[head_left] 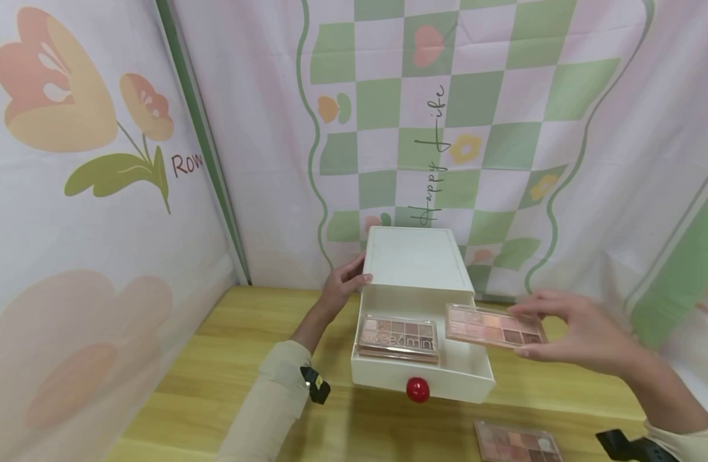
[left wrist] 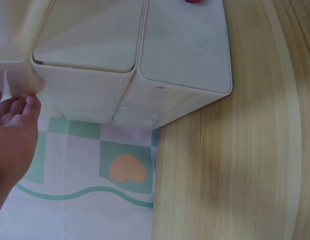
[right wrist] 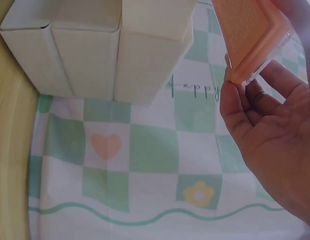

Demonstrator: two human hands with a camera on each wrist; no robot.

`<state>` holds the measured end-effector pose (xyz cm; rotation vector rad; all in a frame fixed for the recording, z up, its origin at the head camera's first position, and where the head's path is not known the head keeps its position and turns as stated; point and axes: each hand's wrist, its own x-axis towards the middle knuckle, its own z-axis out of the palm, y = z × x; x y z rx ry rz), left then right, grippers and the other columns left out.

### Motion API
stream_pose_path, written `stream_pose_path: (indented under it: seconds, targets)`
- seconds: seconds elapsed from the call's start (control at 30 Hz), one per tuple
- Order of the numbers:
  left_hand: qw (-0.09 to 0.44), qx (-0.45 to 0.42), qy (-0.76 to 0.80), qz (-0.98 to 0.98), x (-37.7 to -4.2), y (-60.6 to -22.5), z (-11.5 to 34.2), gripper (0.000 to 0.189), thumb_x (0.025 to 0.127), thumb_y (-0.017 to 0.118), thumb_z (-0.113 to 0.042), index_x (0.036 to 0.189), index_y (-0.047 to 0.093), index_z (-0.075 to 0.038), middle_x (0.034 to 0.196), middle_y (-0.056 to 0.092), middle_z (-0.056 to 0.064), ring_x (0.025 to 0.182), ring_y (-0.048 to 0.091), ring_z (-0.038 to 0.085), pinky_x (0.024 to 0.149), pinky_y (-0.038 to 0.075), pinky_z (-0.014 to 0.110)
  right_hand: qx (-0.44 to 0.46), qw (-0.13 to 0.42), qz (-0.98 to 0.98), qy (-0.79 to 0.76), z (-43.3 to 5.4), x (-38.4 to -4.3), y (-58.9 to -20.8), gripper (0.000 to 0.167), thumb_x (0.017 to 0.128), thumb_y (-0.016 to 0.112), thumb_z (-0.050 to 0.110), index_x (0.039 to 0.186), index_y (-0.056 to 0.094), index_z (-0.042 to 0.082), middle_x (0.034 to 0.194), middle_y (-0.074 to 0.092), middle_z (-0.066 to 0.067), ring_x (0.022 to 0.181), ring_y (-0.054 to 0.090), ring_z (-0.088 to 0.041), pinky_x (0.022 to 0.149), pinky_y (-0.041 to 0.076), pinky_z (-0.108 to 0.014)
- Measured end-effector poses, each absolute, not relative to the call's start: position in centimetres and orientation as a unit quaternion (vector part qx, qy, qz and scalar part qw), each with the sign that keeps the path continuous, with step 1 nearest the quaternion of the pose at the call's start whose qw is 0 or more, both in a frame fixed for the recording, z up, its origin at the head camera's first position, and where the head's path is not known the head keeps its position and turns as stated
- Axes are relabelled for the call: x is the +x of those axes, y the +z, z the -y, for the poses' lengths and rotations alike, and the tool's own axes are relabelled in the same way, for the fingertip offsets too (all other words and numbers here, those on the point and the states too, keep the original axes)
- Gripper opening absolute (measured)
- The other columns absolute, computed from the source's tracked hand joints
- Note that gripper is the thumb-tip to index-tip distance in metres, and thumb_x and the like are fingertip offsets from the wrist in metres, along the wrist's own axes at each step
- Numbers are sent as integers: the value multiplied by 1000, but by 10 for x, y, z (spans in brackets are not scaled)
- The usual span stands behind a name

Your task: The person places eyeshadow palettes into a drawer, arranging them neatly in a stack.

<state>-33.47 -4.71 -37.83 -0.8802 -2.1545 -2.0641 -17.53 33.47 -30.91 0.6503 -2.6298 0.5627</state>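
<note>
A white drawer box (head_left: 417, 260) has its top drawer (head_left: 382, 375) pulled out, with a round red knob (head_left: 418, 389) on the front. Inside the drawer's left part lies an eyeshadow palette (head_left: 398, 337) with a clear lid, apparently stacked on another. My left hand (head_left: 339, 289) rests against the box's left side, thumb at the front corner. Between thumb and fingers, my right hand (head_left: 579, 330) pinches a second eyeshadow palette (head_left: 483, 324) by its right end, over the drawer's right side. In the right wrist view, that palette's pinkish underside (right wrist: 250, 35) shows.
Another eyeshadow palette (head_left: 518, 443) lies at the lower right in the head view. The drawer box stands on a wooden table (head_left: 215, 359), with more white drawers (left wrist: 185, 45) below the top one. A checkered curtain (head_left: 382, 147) hangs close behind it.
</note>
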Motion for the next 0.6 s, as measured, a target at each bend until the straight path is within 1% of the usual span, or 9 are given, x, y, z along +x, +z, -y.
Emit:
stream_pose_path:
  seconds: [0.03,0.07,0.1,0.13,0.17,0.27,0.37,0.43,0.6]
  targets:
    - [15,-284,-663,692,-334,-378,47,66,95,56,-16,155,35,0,163,36,19,151,40,36,125,36,44,240,183,931,205,-331,-176,-308,53,64,95,28,112,75,26,112,73,2,110,61,-8,86,60,-45]
    - [16,-285,-663,692,-334,-378,47,66,95,56,-16,155,35,0,163,36,19,150,40,36,125,36,44,249,182,929,206,-328,-176,-308,52,64,95,28,113,75,24,109,72,6,105,61,-6,83,59,-36]
    - [16,-286,-663,691,-334,-378,47,66,95,56,-16,155,35,0,163,36,19,150,39,36,124,36,45,258,181,925,210,-325,-177,-307,52,65,95,27,113,75,23,104,69,11,100,59,0,78,57,-27]
    - [16,-284,-664,691,-334,-378,47,66,95,56,-16,155,35,0,163,36,19,150,40,36,124,37,44,268,186,921,212,-322,-178,-308,51,65,95,26,112,75,23,98,66,16,93,54,5,72,51,-20]
    - [18,-284,-664,691,-334,-378,47,66,95,56,-16,155,35,0,163,37,19,150,40,36,124,37,44,282,185,915,223,-319,-178,-307,50,66,94,23,112,75,21,96,64,17,88,53,5,69,48,-18]
    - [20,-281,-666,691,-334,-379,47,66,95,57,-16,155,36,0,162,38,18,150,41,35,124,38,43,301,186,906,233,-310,-181,-307,49,66,94,21,111,75,19,93,61,20,86,51,5,68,46,-17]
    - [23,-279,-666,691,-335,-379,47,65,95,57,-15,155,36,0,162,38,19,150,41,35,124,38,44,307,186,901,242,-301,-183,-308,49,65,94,21,110,76,19,93,63,19,85,51,4,69,45,-18]
    - [20,-276,-668,691,-336,-380,47,65,95,57,-16,155,36,0,162,38,18,150,41,35,124,38,43,312,183,899,248,-296,-185,-307,48,66,93,21,110,76,18,91,62,18,85,50,3,68,44,-18]
    - [19,-275,-668,692,-336,-380,47,66,95,57,-15,155,35,1,163,37,19,150,41,37,124,38,44,326,180,889,266,-285,-190,-307,44,67,93,22,108,77,17,87,60,17,82,48,0,67,42,-18]
